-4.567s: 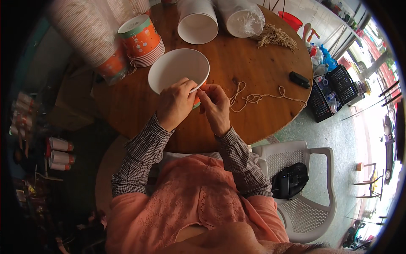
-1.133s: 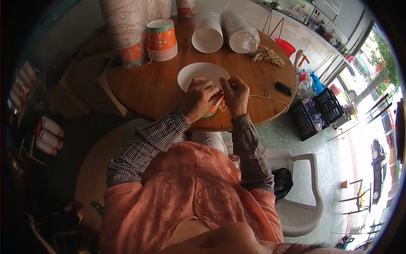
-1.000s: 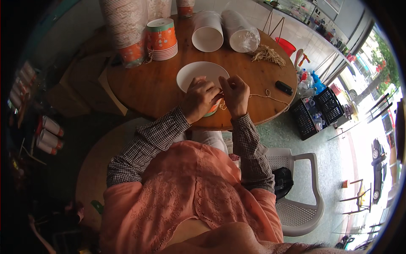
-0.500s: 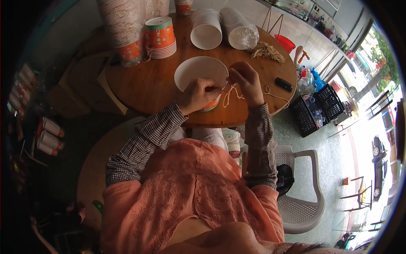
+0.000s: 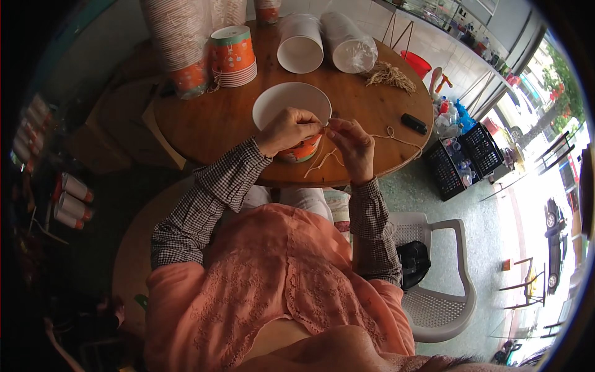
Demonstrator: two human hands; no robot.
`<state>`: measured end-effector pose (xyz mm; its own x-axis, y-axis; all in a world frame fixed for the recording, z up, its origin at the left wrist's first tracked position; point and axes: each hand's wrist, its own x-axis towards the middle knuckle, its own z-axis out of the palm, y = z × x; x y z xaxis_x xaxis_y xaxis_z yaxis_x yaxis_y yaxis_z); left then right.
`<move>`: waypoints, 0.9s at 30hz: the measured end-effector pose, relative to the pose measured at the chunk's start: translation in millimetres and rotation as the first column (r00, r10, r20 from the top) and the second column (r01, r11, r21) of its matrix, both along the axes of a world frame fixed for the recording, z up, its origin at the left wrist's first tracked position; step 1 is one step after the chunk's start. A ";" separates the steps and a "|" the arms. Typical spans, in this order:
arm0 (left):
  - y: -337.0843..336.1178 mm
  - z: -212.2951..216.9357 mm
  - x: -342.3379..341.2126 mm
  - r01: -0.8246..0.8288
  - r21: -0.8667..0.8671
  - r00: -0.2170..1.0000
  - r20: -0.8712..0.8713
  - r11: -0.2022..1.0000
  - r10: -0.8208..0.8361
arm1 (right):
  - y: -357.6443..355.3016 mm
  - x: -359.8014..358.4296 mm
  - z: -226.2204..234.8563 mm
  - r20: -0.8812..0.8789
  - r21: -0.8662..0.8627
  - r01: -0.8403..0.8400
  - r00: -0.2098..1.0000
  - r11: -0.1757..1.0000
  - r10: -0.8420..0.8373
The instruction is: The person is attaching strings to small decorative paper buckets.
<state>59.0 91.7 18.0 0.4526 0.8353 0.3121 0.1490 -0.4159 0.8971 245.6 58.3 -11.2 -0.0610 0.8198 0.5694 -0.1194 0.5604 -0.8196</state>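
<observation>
Head view: an open paper bucket [image 5: 291,105] — white inside, orange printed outside — stands at the near edge of the round wooden desk [image 5: 217,118], close to the body so both hands can reach its rim. The left hand [image 5: 286,129] is closed over the near rim, fingers curled, apparently steadying the wall. The right hand [image 5: 353,144] sits just beside it, thumb and fingertips pressed together on a thin pale string [image 5: 322,160] at the rim; loose ends of the string hang down over the orange side and another length trails right across the desk. Whether the string passes through a hole in the rim cannot be made out. Supplies are ranked at the far side, within arm's reach: a tall stack of printed cups [image 5: 180,43] at left, a shorter nested stack of orange buckets [image 5: 232,56] beside it, a white bucket [image 5: 300,43] lying on its side with its mouth toward the camera, and a clear-wrapped sleeve of lids [image 5: 347,40] — next to a bundle of cut strings [image 5: 389,75]. A small black oblong device [image 5: 414,123] lies near the right edge. A white plastic chair [image 5: 440,273] stands at the right.
</observation>
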 end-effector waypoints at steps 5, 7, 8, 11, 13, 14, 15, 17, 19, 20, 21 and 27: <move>-0.9 3.9 -0.2 0.006 -0.041 0.999 -0.044 0.999 -0.008 | 3.9 -2.7 1.8 0.072 0.073 0.074 0.994 0.995 -0.080; -0.7 4.1 -0.2 0.009 -0.050 0.999 -0.040 0.999 -0.011 | 3.0 -7.2 4.7 0.014 0.015 0.106 0.994 0.994 -0.106; -1.9 6.2 0.3 0.011 -0.053 0.999 -0.029 0.999 -0.013 | 3.9 -6.9 4.5 0.015 0.013 0.106 0.994 0.994 -0.106; 2.0 4.8 -1.4 0.033 -0.047 0.999 0.010 0.998 -0.033 | 9.1 -4.0 6.5 -0.003 -0.026 0.169 0.986 0.985 -0.169; 5.4 2.6 -5.0 0.053 -0.038 0.998 0.038 0.998 -0.052 | 11.4 -0.5 10.3 0.135 0.021 0.359 0.924 0.933 -0.358; 5.8 3.8 -7.4 0.047 -0.038 0.999 0.013 0.998 -0.046 | 12.0 1.7 10.6 0.136 0.021 0.358 0.924 0.933 -0.358; 6.4 4.6 -9.5 0.040 -0.039 0.999 -0.012 0.998 -0.041 | 12.5 4.2 10.7 0.168 0.068 0.391 0.902 0.918 -0.397; 9.8 4.0 -12.7 0.015 -0.004 0.997 -0.071 1.000 -0.015 | 10.5 4.3 12.8 0.201 0.115 0.419 0.878 0.900 -0.435; 9.9 2.3 -16.2 -0.010 0.030 0.992 -0.129 1.000 0.013 | 2.1 3.2 18.8 0.236 0.210 0.440 0.844 0.873 -0.482; 6.3 6.9 -16.8 -0.038 0.067 0.991 -0.122 0.997 0.046 | -1.5 3.8 20.6 0.237 0.209 0.440 0.844 0.873 -0.482; 3.7 9.9 -17.3 -0.067 0.105 0.990 -0.115 0.992 0.079 | -5.1 4.7 22.2 0.297 0.247 0.426 0.822 0.870 -0.486; -9.6 19.4 -16.4 0.016 -0.104 0.992 0.128 0.994 -0.003 | -22.0 -6.9 36.7 0.409 0.237 0.268 0.844 0.934 -0.346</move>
